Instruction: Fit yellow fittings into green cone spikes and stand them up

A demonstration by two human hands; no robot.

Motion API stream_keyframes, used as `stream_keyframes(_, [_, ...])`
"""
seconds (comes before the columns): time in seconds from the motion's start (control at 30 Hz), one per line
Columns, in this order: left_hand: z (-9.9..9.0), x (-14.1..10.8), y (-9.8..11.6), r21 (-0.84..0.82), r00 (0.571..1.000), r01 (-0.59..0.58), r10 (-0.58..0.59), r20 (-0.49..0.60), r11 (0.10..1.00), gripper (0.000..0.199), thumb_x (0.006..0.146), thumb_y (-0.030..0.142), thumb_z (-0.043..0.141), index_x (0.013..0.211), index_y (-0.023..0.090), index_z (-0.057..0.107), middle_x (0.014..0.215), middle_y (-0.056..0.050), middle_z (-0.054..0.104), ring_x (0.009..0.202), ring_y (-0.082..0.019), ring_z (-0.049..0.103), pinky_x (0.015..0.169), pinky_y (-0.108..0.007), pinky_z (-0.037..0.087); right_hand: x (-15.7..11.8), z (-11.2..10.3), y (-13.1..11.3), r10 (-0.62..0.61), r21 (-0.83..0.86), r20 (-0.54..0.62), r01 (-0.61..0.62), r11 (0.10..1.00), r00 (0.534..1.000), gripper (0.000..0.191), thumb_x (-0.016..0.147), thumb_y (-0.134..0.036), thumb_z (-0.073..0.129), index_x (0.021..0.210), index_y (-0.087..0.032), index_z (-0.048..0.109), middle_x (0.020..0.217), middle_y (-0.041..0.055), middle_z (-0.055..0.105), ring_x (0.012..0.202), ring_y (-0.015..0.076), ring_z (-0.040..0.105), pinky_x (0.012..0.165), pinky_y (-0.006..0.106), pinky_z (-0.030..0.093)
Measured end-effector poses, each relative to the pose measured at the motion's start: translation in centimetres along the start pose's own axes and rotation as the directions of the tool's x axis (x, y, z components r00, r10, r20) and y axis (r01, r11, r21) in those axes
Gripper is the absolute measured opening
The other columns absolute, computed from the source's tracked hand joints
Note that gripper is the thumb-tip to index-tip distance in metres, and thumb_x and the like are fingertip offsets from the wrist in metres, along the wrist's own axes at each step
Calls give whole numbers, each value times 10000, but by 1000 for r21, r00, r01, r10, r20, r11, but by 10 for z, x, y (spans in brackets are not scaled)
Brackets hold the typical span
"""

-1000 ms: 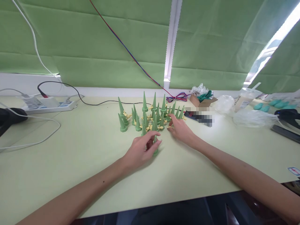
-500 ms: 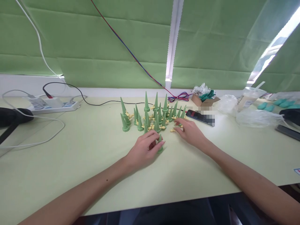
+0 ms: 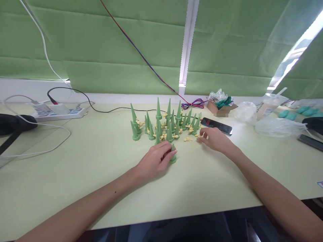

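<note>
My left hand (image 3: 153, 159) is closed around a small green cone (image 3: 173, 158) with a round base, standing upright on the table. Its fingers hide part of the cone's far side. Beyond it stands a cluster of similar green cones (image 3: 158, 111), with small yellow plastic pieces (image 3: 176, 136) lying among and against them. To the right of the cluster, my right hand (image 3: 214, 138) rests low with thumb and fingers curled together at a small yellow piece (image 3: 197, 135). The fingertips partly cover that piece. Other loose yellow pieces (image 3: 188, 139) lie just left of the right fingertips.
A black phone (image 3: 217, 126) lies behind my right hand. Farther back are coiled red-blue wires (image 3: 194, 104), an open cardboard box (image 3: 220, 109), plastic bags (image 3: 279, 127) and a cup with a straw (image 3: 267, 104). On the left is a power strip (image 3: 60, 114) with cables.
My right hand has moved right, away from the loose yellow pieces beside the cluster, and its fingers have drawn closer together. My left hand stays on the same green cone.
</note>
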State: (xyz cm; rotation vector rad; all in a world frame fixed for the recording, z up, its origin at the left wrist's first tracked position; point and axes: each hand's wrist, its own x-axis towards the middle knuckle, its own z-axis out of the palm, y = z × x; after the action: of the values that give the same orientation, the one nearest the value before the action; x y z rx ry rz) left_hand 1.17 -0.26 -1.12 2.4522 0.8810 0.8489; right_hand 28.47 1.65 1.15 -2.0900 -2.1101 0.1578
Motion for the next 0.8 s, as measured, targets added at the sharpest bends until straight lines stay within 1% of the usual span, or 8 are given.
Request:
stream_keyframes(0.07, [-1,0,0,-3,1000,2,-2,24,1000,290,1000,267,388,743,181,491,734,-10,501,636,-130,450,612,-266,383,-2,1,-1,42,-24,46,-41,999,998,198,868,-388,604,892,-192,618,927,82,700,873,240,624,617,266,365])
stream_keyframes(0.13, [-2,0,1,-14,999,6,-6,49,1000,282,1004,269,378,765,184,500,744,-11,512,654,-135,470,636,-270,395,-2,3,-2,55,-48,72,-52,998,996,224,863,-412,604,893,-190,600,956,97,686,897,250,621,622,270,370])
stream_keyframes(0.27, [-3,1,2,-30,996,26,-23,84,999,305,1014,287,343,751,188,462,794,-23,549,726,-152,516,686,-284,410,-1,5,-2,33,-55,87,-29,998,996,153,891,-335,564,875,-184,564,957,103,671,911,242,619,646,274,375])
stream_keyframes(0.4, [-2,2,3,16,991,73,-74,113,997,328,1012,336,347,754,188,486,737,-10,509,671,-150,482,644,-288,389,-3,4,-5,26,-85,102,-17,996,994,100,901,-261,524,851,-177,542,928,116,657,900,246,622,638,274,366])
stream_keyframes(0.53, [-2,2,4,36,987,76,-80,142,996,322,994,370,391,768,184,525,709,-7,499,623,-146,455,594,-280,363,-5,5,-6,18,-118,88,-8,993,996,93,899,-215,486,830,-173,532,890,127,643,843,249,627,609,279,352])
stream_keyframes(0.67, [-2,2,4,42,983,79,-85,162,996,304,975,364,429,743,185,509,692,-1,505,594,-140,446,567,-272,345,-5,8,-7,8,-125,49,-1,992,999,107,889,-191,478,799,-172,533,853,131,637,810,250,631,582,279,341])
stream_keyframes(0.8, [-1,2,3,26,982,103,-106,154,994,306,964,367,448,720,188,497,666,7,501,575,-137,445,547,-265,338,-7,9,-9,15,-147,25,-12,989,1000,152,891,-185,464,765,-168,548,822,137,633,758,243,628,553,282,318])
